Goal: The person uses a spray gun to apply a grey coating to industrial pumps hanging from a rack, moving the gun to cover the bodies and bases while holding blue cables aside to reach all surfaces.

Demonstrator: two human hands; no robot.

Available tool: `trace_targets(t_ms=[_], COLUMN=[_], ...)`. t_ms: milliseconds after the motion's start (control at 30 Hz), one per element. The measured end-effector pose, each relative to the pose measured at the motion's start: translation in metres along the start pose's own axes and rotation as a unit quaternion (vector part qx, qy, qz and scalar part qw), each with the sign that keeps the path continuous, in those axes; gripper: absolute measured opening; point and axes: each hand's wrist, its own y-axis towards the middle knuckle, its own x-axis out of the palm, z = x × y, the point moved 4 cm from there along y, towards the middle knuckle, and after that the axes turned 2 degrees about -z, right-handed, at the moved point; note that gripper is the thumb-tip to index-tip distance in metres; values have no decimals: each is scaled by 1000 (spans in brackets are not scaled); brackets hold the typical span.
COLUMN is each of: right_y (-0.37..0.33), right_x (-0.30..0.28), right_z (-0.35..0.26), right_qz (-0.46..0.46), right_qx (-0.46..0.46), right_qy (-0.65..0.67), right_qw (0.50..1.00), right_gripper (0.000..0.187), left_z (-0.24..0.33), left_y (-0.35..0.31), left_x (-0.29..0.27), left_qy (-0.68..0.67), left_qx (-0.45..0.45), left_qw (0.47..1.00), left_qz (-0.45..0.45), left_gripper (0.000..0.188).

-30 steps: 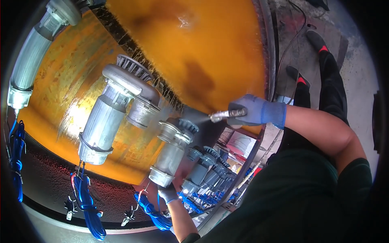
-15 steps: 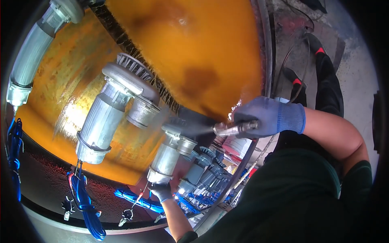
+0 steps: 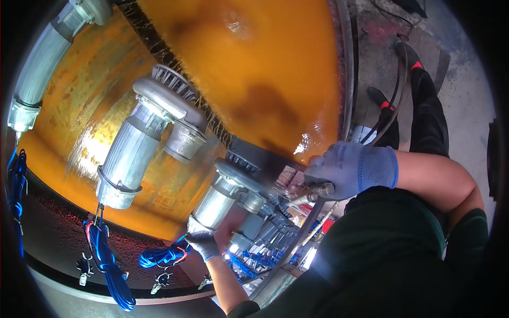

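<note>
Right hand (image 3: pixel 344 170) wrapped round spray gun (image 3: pixel 313 194), open gap between gun and nearest motor (image 3: pixel 213 203); left hand (image 3: pixel 204 245) at that motor's base, cannot tell grip. Three large silvery motors (image 3: pixel 130 153) before orange panel (image 3: pixel 90 116).

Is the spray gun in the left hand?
No, the right hand holds the spray gun, while the left hand is at the lower end of a silvery motor.

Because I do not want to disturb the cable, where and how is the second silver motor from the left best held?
Probably grip its straight barrel, above the lower cap, from the right, nearer the left hand. The long cylinder suits a wrapping hold; the blower head is wide and uneven, and blue cable hangs below.
</note>
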Motion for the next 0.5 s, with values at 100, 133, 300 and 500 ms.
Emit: trace_targets(t_ms=[100,133,300,500], right_y=[6,6,5,8], right_x=[-7,-15,-6,-10], right_z=[-2,-5,-15,-59], right_qz=[85,147,45,120], right_qx=[10,-8,61,39], right_qy=[1,4,-65,-112], right_qw=[996,989,995,986], right_gripper=[36,35,34,32], left_z=[47,47,52,-17], left_y=[-10,-9,-4,-6], left_x=[39,38,46,-12], left_qy=[462,546,635,-87], left_qx=[177,166,214,90], left_qw=[869,821,743,988], left_qz=[9,8,-14,95], left_gripper=[50,50,52,51])
